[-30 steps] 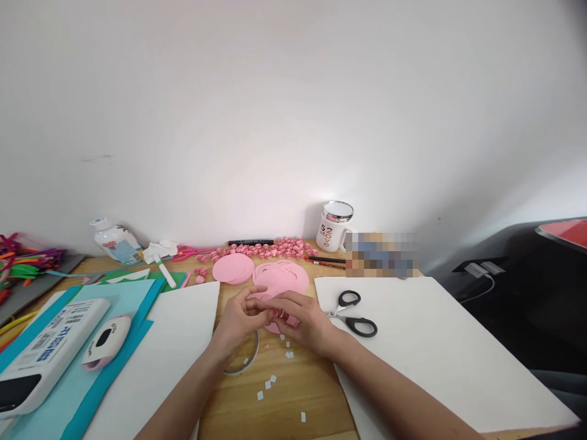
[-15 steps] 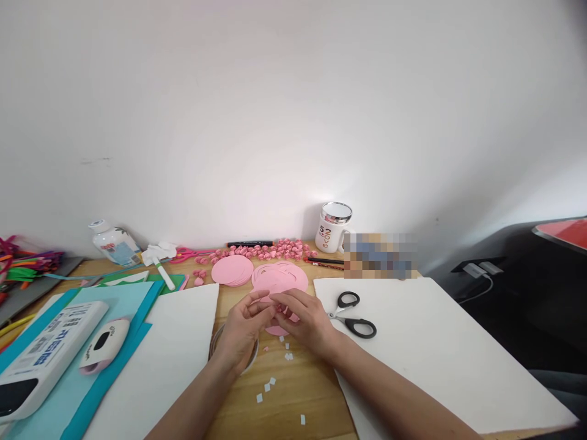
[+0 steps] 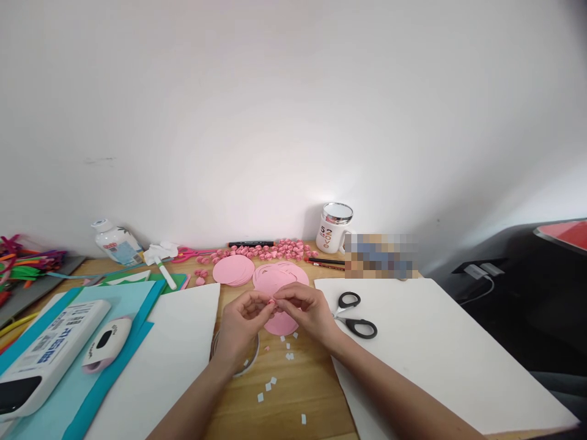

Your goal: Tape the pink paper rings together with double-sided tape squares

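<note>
You have both hands together in front of you, the fingertips of your left hand (image 3: 245, 318) and right hand (image 3: 308, 311) meeting on a small pink piece (image 3: 272, 302). Thumb and fingers close on it from each side, so neither hand is clearly nearer: the piece sits right at the meeting point, to the right of your left palm and to the left of your right one. Your fingers cover most of it, so you cannot tell which way its long axis runs, or whether it has one.

The piece appears to be held above the tabletop (image 3: 279, 425), in front of the loose pile of pink circles (image 3: 284, 276); that pile spreads behind your fingers, and pink paper shows below them too. A neater stack of pink circles (image 3: 233, 270) lies beyond your left hand, and the small rolled pink pieces (image 3: 291, 249) lie farther off, along the wall.

Under your left wrist is a ring-shaped roll (image 3: 254, 362), partly hidden. Just beside your right hand rest the black-handled scissors (image 3: 362, 328), handles pointing away from it. Little white squares (image 3: 260, 397) lie between your forearms.
</note>
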### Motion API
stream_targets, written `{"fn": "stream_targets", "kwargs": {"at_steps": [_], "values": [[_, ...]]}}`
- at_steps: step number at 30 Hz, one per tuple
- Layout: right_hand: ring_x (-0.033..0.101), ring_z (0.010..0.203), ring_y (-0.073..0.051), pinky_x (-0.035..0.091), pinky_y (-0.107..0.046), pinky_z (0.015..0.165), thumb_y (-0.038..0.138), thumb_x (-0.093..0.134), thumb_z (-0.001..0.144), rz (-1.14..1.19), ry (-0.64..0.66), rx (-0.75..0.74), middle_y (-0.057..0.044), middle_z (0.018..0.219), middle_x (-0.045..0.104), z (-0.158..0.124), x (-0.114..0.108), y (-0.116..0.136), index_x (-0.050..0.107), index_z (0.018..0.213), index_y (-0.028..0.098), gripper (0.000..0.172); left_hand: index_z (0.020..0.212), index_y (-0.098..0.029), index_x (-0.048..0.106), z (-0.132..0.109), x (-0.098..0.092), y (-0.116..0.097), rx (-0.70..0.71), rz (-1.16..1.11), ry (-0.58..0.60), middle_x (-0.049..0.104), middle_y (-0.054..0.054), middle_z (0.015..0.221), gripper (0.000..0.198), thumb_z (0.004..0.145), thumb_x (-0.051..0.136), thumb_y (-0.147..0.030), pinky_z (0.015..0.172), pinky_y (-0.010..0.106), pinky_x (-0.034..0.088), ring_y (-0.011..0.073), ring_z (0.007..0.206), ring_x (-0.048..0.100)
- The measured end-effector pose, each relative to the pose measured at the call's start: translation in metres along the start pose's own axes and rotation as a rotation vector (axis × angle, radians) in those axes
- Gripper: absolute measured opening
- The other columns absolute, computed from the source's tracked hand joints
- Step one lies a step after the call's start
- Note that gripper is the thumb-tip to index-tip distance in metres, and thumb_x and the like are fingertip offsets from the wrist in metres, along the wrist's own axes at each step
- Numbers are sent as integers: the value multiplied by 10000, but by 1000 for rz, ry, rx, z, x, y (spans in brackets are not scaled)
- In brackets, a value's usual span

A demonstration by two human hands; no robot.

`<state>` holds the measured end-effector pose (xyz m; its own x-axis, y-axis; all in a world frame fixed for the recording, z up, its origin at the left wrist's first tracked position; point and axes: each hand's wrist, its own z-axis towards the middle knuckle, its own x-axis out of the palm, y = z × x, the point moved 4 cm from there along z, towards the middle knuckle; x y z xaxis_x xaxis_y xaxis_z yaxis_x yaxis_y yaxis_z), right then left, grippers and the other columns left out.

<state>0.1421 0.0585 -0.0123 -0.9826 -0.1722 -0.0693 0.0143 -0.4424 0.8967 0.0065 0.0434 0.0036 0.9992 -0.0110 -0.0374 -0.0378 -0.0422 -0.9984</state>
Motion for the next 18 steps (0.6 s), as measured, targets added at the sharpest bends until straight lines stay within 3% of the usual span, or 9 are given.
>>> {"fn": "stream_targets", "kwargs": {"at_steps": [18], "values": [[606,653,-127,513,-226,558,192,567,751,-154,-29,-72,-42,740,630,-1,0,1,669,852,217,145,711,-161,684,-1,0,1,24,56,7,694,48,712,140,602,687,-248,606,255,497,175,632,619]]}}
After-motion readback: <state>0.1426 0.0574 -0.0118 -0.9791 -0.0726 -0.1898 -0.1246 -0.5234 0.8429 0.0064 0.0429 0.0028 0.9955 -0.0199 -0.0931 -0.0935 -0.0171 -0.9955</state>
